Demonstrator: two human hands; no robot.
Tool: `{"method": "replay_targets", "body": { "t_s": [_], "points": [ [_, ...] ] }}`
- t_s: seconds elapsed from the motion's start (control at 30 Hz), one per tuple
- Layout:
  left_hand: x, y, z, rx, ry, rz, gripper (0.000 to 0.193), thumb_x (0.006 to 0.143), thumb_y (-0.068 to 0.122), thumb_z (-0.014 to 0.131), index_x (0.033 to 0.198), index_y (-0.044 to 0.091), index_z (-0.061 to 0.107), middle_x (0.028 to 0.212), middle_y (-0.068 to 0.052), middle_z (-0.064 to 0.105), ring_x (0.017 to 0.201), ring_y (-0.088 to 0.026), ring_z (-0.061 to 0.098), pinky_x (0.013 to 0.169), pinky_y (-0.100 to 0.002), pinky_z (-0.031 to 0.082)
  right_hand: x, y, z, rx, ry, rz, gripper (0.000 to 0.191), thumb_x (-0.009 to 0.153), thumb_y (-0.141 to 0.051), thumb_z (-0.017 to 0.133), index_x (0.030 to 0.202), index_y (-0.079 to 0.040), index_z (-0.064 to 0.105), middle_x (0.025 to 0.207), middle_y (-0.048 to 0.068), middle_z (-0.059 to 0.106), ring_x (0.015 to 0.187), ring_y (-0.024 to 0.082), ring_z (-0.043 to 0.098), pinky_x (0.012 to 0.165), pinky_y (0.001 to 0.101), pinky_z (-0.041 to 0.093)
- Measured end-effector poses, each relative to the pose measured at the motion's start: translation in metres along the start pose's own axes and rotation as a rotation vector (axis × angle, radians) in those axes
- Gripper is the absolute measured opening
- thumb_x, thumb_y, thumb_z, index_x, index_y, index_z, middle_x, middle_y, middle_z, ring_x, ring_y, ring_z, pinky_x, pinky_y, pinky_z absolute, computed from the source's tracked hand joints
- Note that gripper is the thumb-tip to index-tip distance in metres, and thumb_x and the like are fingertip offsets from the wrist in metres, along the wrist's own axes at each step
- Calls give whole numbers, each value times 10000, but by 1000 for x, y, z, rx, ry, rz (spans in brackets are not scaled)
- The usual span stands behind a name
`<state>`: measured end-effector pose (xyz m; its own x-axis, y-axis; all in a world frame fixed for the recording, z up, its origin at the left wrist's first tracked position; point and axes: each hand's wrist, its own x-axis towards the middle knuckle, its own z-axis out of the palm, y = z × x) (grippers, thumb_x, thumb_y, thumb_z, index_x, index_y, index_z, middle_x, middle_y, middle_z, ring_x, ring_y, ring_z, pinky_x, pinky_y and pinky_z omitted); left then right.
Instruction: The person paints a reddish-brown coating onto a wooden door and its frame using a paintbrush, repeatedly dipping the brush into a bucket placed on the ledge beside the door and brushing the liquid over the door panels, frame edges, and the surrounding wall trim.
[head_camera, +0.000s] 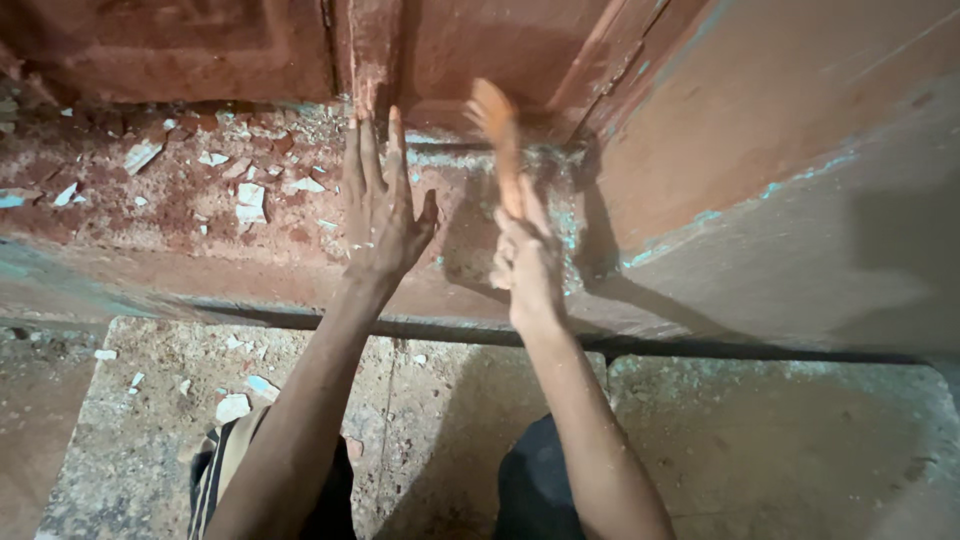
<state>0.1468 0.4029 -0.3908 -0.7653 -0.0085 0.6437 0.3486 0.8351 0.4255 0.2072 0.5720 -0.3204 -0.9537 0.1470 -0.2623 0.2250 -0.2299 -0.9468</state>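
Orange flat-bladed tool (497, 135), gripped upright by the right hand (527, 262).
Left hand (380, 215) is released, fingers spread, over the reddish chip-strewn stone ledge (180, 215).

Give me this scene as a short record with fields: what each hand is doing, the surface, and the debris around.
left hand: left hand open, fingers spread, flat against the ledge
right hand: right hand closed around a tool with an orange blurred end, raised toward the door base
surface: reddish worn ledge below a wooden door
debris: pale paint chips scattered on the ledge and on the concrete step
wall: wall at right, reddish above grey
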Motion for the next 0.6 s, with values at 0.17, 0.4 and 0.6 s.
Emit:
{"method": "replay_targets", "body": {
  "t_s": [0.17,0.4,0.6],
  "points": [
    [0,1,-5,-23,6,-9,1079,845,209,800,1666,68,114,1661,-309,201,1547,-488,214,1288,-549,241,10,3,-11,150,172,-38,635,977,-132,585,1568,-309,435,613,-75,355,415,31,275,342,193,250],
    [-1,-8,-2,39,-2,-11,1090,851,253,799,1648,30,90,1661,-311,146,1539,-482,186,1282,-557,206,-2,6,8,-131,-148,-96,654,1016,-81,540,1613,-280,365,1246,2,629,480,24,397,384,182,348],
    [4,-18,4,142,35,63,1061,923,272,767,1655,-24,58,1704,-285,115,1586,-439,147,1324,-541,167,0,-2,4,-11,-378,-61,677,992,-33,481,1629,-244,384,1493,-3,555,692,-7,560,426,172,368]
  ]
}}
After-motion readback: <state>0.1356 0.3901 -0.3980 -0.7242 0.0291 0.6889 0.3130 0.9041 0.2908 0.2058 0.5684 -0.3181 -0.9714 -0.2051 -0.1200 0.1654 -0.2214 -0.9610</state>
